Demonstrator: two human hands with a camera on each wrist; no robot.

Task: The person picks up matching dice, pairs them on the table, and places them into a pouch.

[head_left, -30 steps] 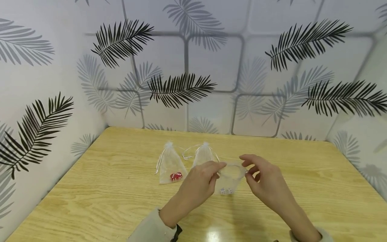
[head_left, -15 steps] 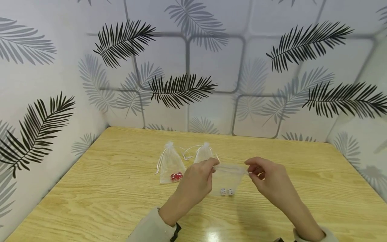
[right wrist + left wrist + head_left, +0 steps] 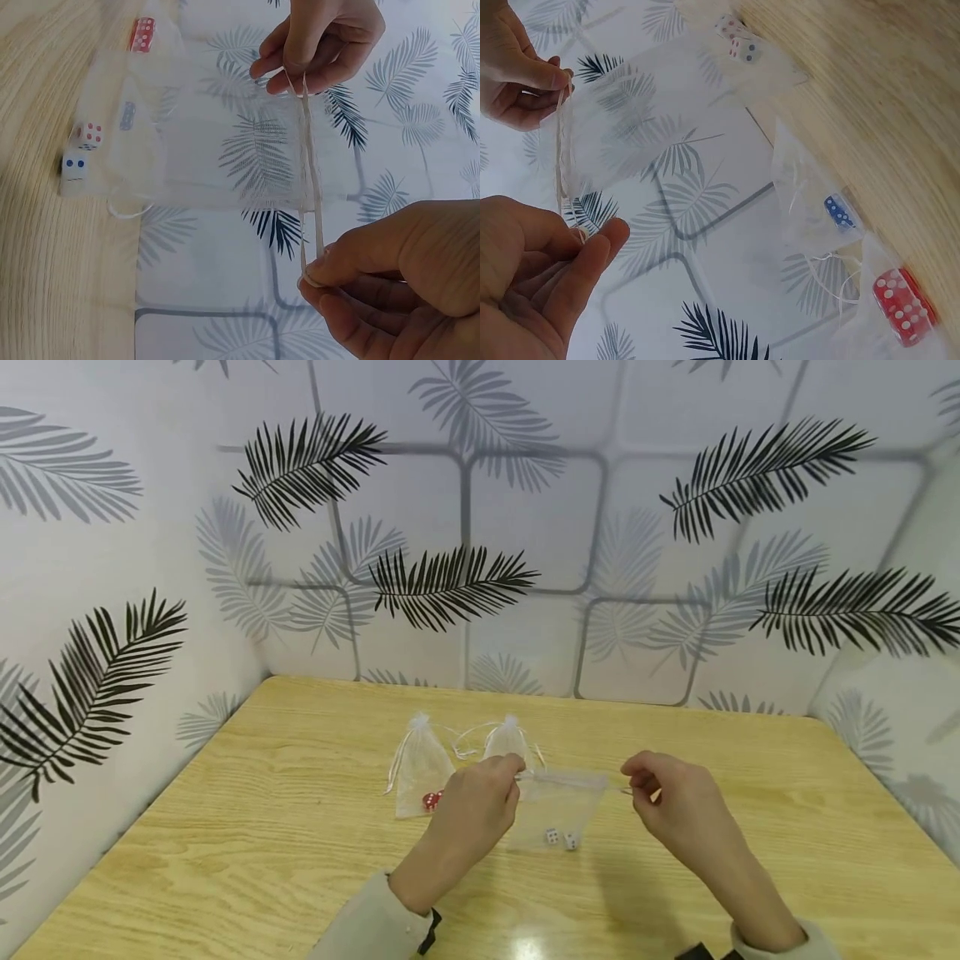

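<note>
A sheer white drawstring pouch (image 3: 551,806) hangs between my two hands, with two white dice (image 3: 90,136) lying at its bottom. My left hand (image 3: 467,806) pinches the drawstring loop at one side of the pouch's mouth. At the other side, my right hand (image 3: 681,793) pinches the opposite loop (image 3: 318,225) between thumb and fingertips. Both cords run taut along the top edge, and the mouth looks flat. Behind my left hand lies a similar pouch (image 3: 423,760) with red dice (image 3: 901,306), partly covered by that hand in the head view.
Another gathered pouch (image 3: 507,742) with blue dice (image 3: 840,211) lies beside the red-dice one, its cords loose on the wooden table (image 3: 247,827). A leaf-patterned wall covering (image 3: 525,635) rises behind the table and along both sides.
My hands have moved apart, the right one rightward and the left slightly leftward. The pouch's mouth has gone from a round opening to a flat line, with cord drawn out at the right.
</note>
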